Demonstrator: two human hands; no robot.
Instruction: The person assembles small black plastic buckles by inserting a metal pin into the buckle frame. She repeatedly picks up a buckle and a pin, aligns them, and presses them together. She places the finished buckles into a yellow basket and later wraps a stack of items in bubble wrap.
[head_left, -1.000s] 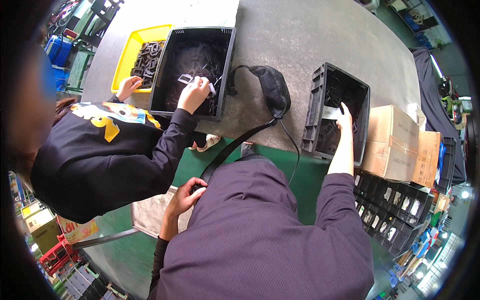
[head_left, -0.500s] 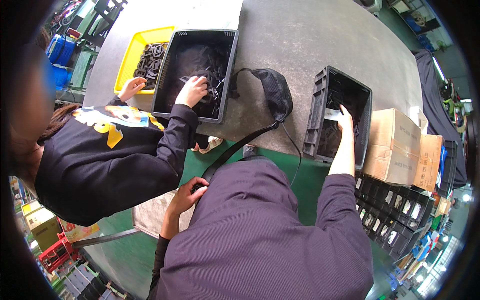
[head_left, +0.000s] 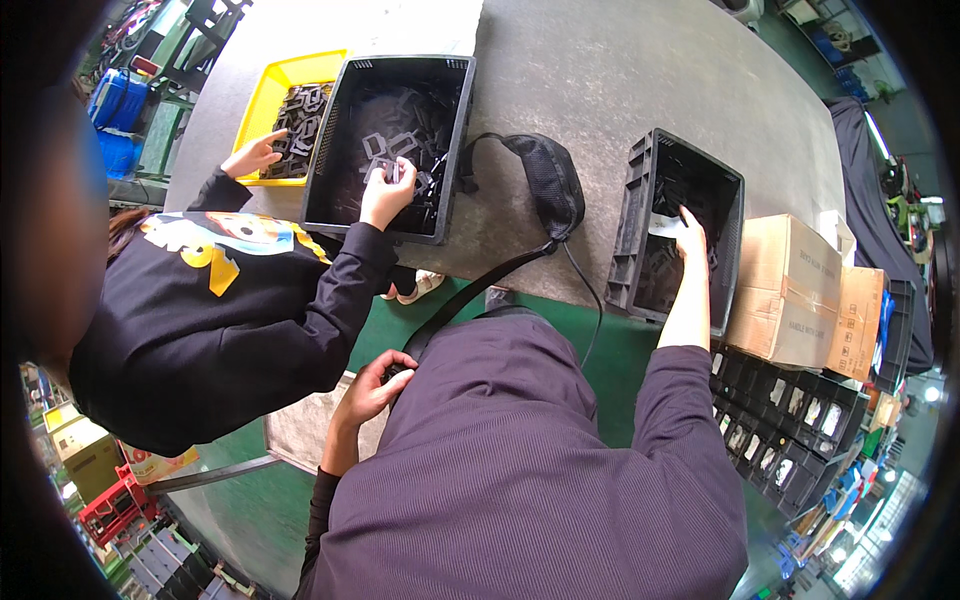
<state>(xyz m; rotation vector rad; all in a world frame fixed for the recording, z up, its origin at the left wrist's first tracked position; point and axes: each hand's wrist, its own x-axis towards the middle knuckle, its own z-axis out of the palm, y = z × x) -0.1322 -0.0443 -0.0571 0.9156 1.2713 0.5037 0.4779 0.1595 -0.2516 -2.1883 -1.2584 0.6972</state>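
Head view: right hand point(head_left: 692, 238) unmoved in black crate point(head_left: 630, 225), near edge of table point(head_left: 570, 90); left hand point(head_left: 370, 393) likewise; I can't tell either grip; seemingly paused.

A large cardboard box point(head_left: 785, 292) stands beside a smaller carton point(head_left: 853, 325)

1. Our right hand point(head_left: 690, 241) reaches into a black crate point(head_left: 631, 218), beside a white strip point(head_left: 662, 226).
2. Our left hand point(head_left: 368, 392) curls at our waist, near a black strap point(head_left: 486, 279).
3. Left of us, a co-worker's hand point(head_left: 385, 203) holds a dark part point(head_left: 391, 173).
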